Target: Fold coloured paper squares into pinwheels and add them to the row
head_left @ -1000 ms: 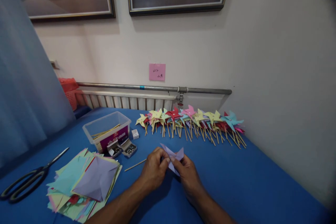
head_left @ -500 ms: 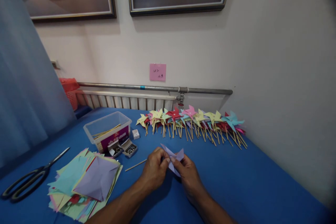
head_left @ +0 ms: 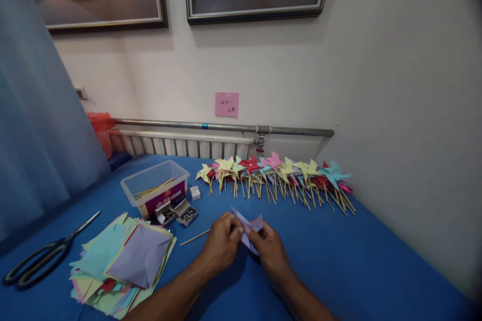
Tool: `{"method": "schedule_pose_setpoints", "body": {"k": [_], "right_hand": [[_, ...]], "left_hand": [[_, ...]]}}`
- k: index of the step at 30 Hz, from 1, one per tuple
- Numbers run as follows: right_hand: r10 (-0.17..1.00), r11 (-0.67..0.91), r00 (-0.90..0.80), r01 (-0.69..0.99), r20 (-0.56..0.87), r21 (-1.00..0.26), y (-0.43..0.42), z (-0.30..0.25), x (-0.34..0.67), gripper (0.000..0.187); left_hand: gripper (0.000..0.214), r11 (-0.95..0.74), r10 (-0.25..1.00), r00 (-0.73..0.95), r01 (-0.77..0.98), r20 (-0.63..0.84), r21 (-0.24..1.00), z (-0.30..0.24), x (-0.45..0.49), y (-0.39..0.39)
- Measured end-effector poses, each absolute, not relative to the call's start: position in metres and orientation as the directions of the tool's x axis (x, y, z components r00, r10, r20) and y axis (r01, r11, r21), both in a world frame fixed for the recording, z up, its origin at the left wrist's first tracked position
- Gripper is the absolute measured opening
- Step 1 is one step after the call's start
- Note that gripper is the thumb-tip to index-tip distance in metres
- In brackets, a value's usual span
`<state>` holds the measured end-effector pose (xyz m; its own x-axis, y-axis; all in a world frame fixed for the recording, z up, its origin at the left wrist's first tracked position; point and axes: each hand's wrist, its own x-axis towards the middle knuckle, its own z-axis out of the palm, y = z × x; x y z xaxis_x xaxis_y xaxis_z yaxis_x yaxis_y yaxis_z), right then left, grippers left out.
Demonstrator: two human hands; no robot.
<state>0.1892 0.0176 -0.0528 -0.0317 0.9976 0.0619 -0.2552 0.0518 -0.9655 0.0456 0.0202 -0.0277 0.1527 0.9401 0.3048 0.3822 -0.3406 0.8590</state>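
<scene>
A purple paper pinwheel (head_left: 246, 225), its corners folded toward the middle, is held between both hands above the blue table. My left hand (head_left: 223, 238) is closed, thumb and forefinger pinching the paper near its centre. From the other side my right hand (head_left: 269, 248) grips it, thumb on top. A thin wooden stick (head_left: 195, 237) lies left of my left hand, its right end hidden behind that hand. At the lower left is a stack of coloured paper squares (head_left: 139, 256), a purple one on top. Two small boxes of metal pins (head_left: 187, 214) stand beyond the stick.
Finished pinwheels (head_left: 273, 173) lie in a row along the far side. A clear plastic box (head_left: 154, 175) holds wooden sticks, with a small white box (head_left: 195, 192) beside it. Black-handled scissors (head_left: 52, 253) rest at the left. A radiator (head_left: 169, 143) and pipe run behind the blue table (head_left: 361, 261).
Both hands keep their hold on the purple paper with barely any movement. The whole view has shifted very slightly.
</scene>
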Motion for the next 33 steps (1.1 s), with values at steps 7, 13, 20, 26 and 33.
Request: {"method": "schedule_pose_setpoints", "body": {"k": [7,13,20,26,33], "right_hand": [[0.995,0.081,-0.034,-0.212,0.09,-0.974,0.019,-0.055,0.19,0.043],[0.995,0.038,-0.084,-0.253,0.061,-0.967,0.018,-0.047,0.191,0.046],[0.992,0.065,-0.091,-0.226,0.088,-0.972,0.023,-0.05,0.193,0.048],[0.995,0.052,-0.07,-0.224,0.069,-0.973,0.021,-0.05,0.191,0.048],[0.995,0.04,-0.077,-0.236,0.059,-0.971,0.017,-0.045,0.19,0.049]], "left_hand": [[0.013,-0.303,0.953,0.137,0.386,0.271,0.872,-0.031,0.046,0.023],[0.013,-0.265,0.964,0.125,0.362,0.235,0.894,-0.027,0.045,0.022],[0.013,-0.263,0.964,0.14,0.35,0.227,0.899,-0.028,0.044,0.022],[0.013,-0.257,0.966,0.131,0.363,0.224,0.896,-0.03,0.044,0.022],[0.012,-0.257,0.966,0.13,0.36,0.225,0.897,-0.029,0.045,0.023]]}}
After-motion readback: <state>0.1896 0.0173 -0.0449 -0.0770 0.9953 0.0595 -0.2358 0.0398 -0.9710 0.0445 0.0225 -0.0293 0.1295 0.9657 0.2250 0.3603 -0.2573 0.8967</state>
